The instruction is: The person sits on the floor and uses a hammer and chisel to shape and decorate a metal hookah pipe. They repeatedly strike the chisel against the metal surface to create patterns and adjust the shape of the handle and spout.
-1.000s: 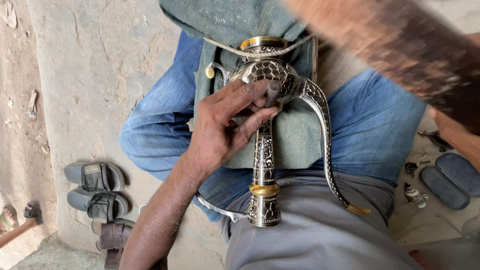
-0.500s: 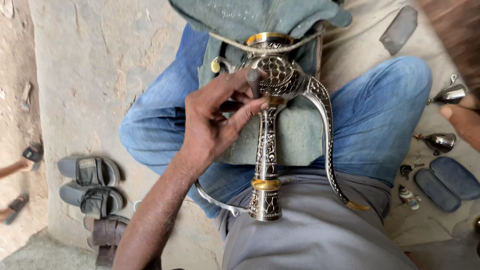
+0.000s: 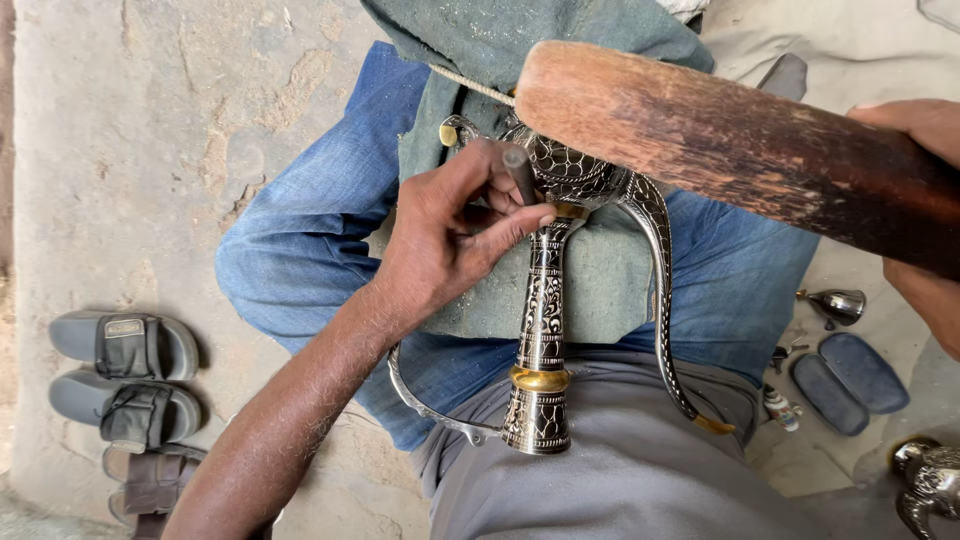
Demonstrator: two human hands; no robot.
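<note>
An ornate black-and-silver metal ewer [image 3: 543,330] with gold bands lies across my lap on a green cloth [image 3: 600,290], its long curved handle [image 3: 660,300] on the right. My left hand [image 3: 450,240] pinches a small dark punch [image 3: 520,172] upright against the ewer's round body. My right hand [image 3: 915,122] grips a thick worn wooden mallet [image 3: 720,140], whose head hangs just above the punch and hides the top of the ewer.
Dark sandals [image 3: 120,345] lie on the concrete floor at the left. At the right are a small metal cup [image 3: 838,303], two flat dark pads [image 3: 848,375] and part of another metal vessel [image 3: 925,480]. My blue-jeaned knees spread to both sides.
The mallet, swung out of view half a second ago, has come back down over the punch. My left hand has kept the punch on the ewer's body.
</note>
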